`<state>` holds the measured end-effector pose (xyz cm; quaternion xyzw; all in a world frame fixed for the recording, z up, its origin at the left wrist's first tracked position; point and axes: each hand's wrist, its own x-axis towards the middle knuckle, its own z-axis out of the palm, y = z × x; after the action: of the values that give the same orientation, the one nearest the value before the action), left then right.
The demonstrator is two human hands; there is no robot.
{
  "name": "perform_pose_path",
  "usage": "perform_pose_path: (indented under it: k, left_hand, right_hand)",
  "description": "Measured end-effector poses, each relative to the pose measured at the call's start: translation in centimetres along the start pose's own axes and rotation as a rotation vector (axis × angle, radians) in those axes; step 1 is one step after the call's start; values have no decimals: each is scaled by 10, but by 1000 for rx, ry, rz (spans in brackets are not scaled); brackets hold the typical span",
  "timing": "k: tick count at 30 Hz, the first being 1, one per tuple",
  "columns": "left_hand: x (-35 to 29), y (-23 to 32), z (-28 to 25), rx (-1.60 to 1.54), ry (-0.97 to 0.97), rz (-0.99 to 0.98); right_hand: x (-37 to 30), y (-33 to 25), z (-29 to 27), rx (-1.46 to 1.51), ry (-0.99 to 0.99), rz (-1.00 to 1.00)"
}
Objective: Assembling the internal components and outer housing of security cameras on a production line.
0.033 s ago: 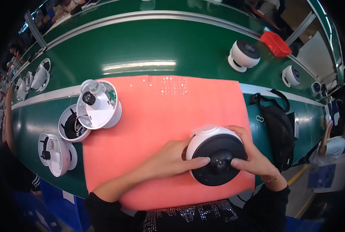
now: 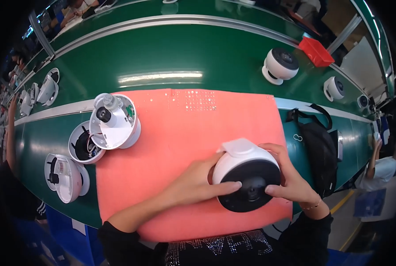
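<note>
Over the right part of a salmon-pink mat point(image 2: 153, 177), I hold a ball-shaped white camera point(image 2: 246, 206) with a black round face turned up and toward me. My left hand point(image 2: 204, 179) grips its left side. My right hand point(image 2: 288, 177) wraps round its right side. Both thumbs press on the black face, either side of the lens in its middle. A white base piece juts from the camera's far edge. The fingers under the shell are hidden.
At the mat's left stand an opened white camera housing point(image 2: 116, 128), a white bowl-like shell point(image 2: 75, 153) with wires, and another opened housing point(image 2: 69, 179). Finished-looking cameras point(image 2: 280, 66) stand at the far right near a red bin point(image 2: 316, 52). A black bag point(image 2: 321, 148) lies right of the mat.
The camera in my hands has tilted: its black face now leans more toward me, and more of the white base shows at its far edge. Both hands keep their grip.
</note>
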<state>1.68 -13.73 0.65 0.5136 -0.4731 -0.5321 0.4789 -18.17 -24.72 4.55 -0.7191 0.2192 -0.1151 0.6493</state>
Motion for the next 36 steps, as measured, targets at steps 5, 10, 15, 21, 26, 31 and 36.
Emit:
perform_pose_path:
  k: [5, 10, 15, 21, 26, 31, 36]
  left_hand:
    - [-3, 32, -3, 393, 172, 346]
    - [-2, 37, -24, 440, 273, 301]
    - [-2, 45, -61, 176, 322, 344]
    - [-10, 21, -74, -604, 512, 663]
    - [-8, 24, -86, -511, 509, 783]
    - [-2, 21, -95, -557, 386, 877]
    - [9, 17, -83, -523, 664, 777]
  right_hand:
    - [26, -15, 5, -307, 123, -203]
    - [67, -15, 4, -374, 144, -400]
    - [91, -42, 6, -18, -47, -445]
    - [101, -78, 60, -254, 38, -744]
    - [116, -73, 81, -137, 51, -804]
    - [126, -67, 82, -131, 50, -860]
    - [135, -52, 88, -203, 196, -923]
